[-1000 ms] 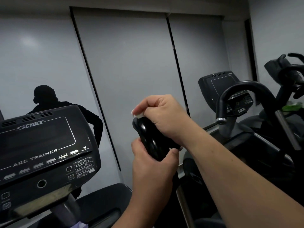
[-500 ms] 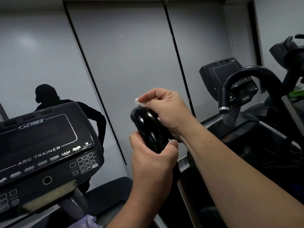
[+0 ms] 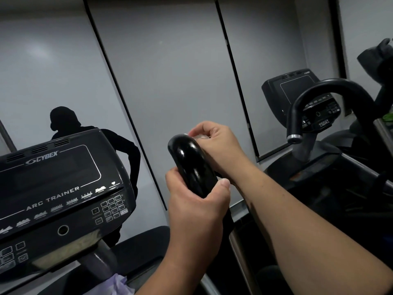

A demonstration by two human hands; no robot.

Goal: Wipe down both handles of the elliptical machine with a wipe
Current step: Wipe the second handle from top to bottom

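A glossy black handle [image 3: 188, 161] of the elliptical machine rises at centre frame, its rounded top end bare. My left hand [image 3: 196, 206] grips the handle from below, thumb on its right side. My right hand [image 3: 217, 143] sits at the upper right side of the handle with fingers curled, pinching a small white wipe [image 3: 201, 136] against it. Only a sliver of the wipe shows between the fingers. The machine's other handle is out of view.
The Cybex Arc Trainer console [image 3: 59, 188] fills the lower left, with a pale purple cloth [image 3: 119, 283] below it. A second machine with a curved black handlebar [image 3: 331, 90] and console [image 3: 302, 92] stands at right. Grey wall panels lie behind; a dark silhouette of a person [image 3: 63, 122] shows at left.
My right hand with the wipe has slid from the top of the handle round to its right side, leaving the top end uncovered. The left hand keeps its grip.
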